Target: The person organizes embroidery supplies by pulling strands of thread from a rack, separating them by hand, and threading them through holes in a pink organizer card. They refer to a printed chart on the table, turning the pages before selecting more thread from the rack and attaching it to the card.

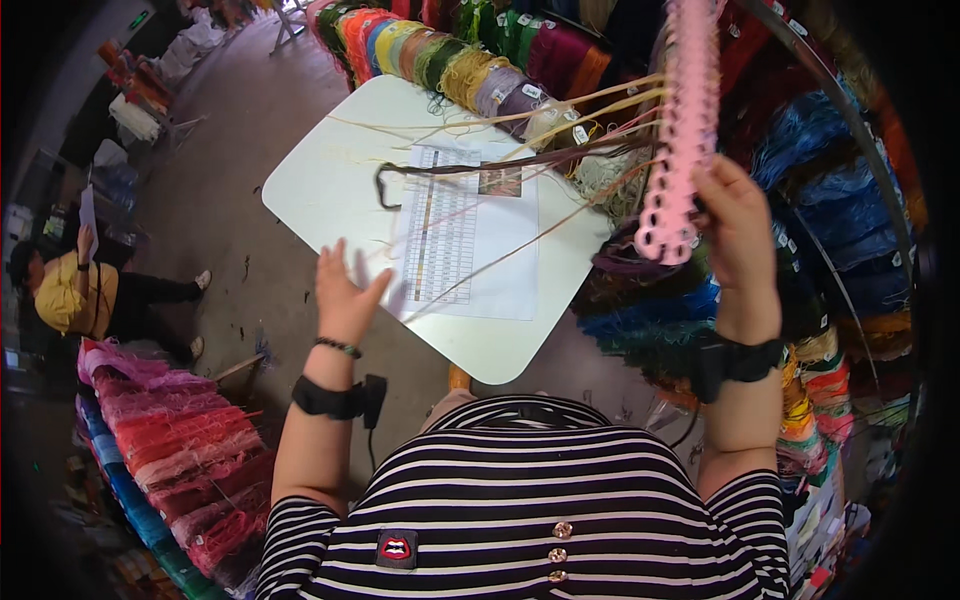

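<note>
My right hand (735, 215) grips a long pink thread card (680, 130) with rows of holes along both edges, held upright over the right side of a white table. Strands of embroidery thread (560, 155) in cream, dark brown, tan and pink trail leftward from its holes across the tabletop. A printed colour chart sheet (510, 250) with a table of rows and a small picture lies under the threads. Over the table's left part, my left hand (347, 290) is raised, fingers spread, with nothing visible in it. The thin strand ends pass close to it.
The white table (330, 190) has rounded corners. Racks of coloured thread skeins (430, 60) line the far side and the right. Red and pink skeins (180, 450) hang at lower left. Another person (85, 290) in yellow stands at far left, holding a paper.
</note>
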### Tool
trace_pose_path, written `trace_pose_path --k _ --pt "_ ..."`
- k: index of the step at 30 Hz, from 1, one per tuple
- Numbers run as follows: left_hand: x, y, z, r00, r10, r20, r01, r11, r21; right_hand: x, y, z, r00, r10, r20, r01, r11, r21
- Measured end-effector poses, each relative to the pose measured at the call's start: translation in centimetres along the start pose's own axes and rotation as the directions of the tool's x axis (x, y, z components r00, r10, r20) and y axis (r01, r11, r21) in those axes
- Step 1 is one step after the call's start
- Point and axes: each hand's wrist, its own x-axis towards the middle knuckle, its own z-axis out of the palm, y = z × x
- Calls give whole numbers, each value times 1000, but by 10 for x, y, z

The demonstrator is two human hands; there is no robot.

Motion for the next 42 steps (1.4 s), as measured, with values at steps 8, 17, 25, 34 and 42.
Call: trace_pose_path --k 8,17,25,34,42 --pt "-21 4 0 981 -184 -67 171 972 -161 20 -87 -68 960 -232 -154 236 972 6" --pt "-85 -146 -103 830 -546 115 510 658 -554 36 110 13 981 193 19 -182 951 -252" --pt "-146 -187 -190 657 -456 -601 430 881 -198 42 176 -2 1000 12 24 12 592 -806" --pt "-120 -68 -191 743 -534 -404 -176 427 -887 -17 -1 82 857 -121 500 366 826 -429" --pt "-77 100 -118 942 -186 -280 -249 177 -952 -21 17 129 790 76 609 204 904 -377"
